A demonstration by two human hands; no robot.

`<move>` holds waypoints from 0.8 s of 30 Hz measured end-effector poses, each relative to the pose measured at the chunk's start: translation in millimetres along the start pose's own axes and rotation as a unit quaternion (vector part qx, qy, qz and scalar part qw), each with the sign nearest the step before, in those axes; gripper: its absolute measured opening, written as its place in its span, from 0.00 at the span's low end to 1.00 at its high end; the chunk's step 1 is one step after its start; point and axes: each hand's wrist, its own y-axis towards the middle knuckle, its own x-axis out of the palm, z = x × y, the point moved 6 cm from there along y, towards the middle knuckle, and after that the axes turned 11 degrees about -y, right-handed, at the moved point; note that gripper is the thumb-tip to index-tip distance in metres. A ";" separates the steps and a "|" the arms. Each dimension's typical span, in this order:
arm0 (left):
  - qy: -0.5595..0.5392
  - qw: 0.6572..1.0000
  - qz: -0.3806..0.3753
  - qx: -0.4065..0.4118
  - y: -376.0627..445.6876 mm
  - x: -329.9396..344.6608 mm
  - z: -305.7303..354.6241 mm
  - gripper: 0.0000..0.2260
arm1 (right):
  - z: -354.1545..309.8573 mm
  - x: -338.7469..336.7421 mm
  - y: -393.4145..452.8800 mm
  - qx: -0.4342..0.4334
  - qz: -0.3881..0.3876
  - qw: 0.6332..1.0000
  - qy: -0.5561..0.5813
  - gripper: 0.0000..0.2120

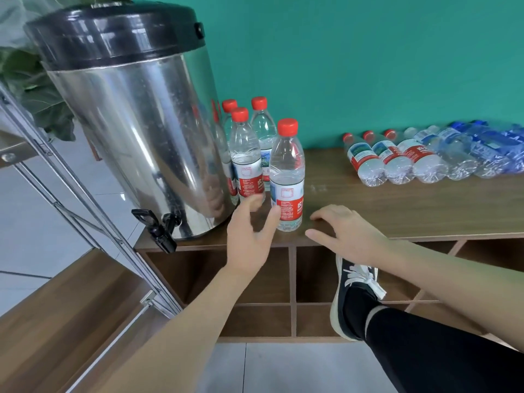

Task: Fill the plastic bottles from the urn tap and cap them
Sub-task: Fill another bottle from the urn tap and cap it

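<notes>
A steel urn (136, 123) with a black lid stands on the wooden shelf top (397, 205); its black tap (158, 229) juts over the front left corner. Beside it stand several upright capped bottles with red caps. The nearest capped bottle (287, 177) stands at the front. My left hand (249, 234) is spread with loosely curved fingers, its thumb touching the base of that bottle and holding nothing. My right hand (344, 234) rests palm down on the shelf edge just right of the bottle.
A row of lying bottles (425, 157), red-labelled and blue-labelled, lies on the shelf at the right against the teal wall. Open cubby compartments (263, 276) sit below the top. My shoe (354, 296) rests in one. A metal rack (71, 211) stands at the left.
</notes>
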 end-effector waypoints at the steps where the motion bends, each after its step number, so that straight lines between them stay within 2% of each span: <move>1: 0.058 0.998 0.005 0.009 -4.6 -4.9 -10.0 0.26 | 0.5 -2.8 3.1 0.008 -0.002 1.000 0.007 0.29; 4: 0.227 0.971 0.012 0.075 -11.5 -16.2 -30.9 0.22 | -3.9 -1.1 13.2 0.041 -0.004 0.998 0.053 0.35; 7: 0.305 0.945 0.028 0.113 -15.3 -18.3 -40.3 0.18 | -12.4 5.7 23.3 0.068 0.006 0.991 0.116 0.42; 11: 0.314 0.942 0.055 0.102 -19.6 -19.9 -43.0 0.17 | -22.3 13.4 35.0 0.074 0.027 0.985 0.154 0.44; 17: 0.318 0.942 0.042 0.092 -23.2 -19.0 -45.3 0.18 | -24.4 23.9 51.7 0.069 0.039 0.980 0.184 0.41; 24: 0.333 0.938 0.044 0.087 -22.8 -21.4 -48.0 0.17 | -21.6 26.7 88.8 0.087 0.058 0.981 0.166 0.33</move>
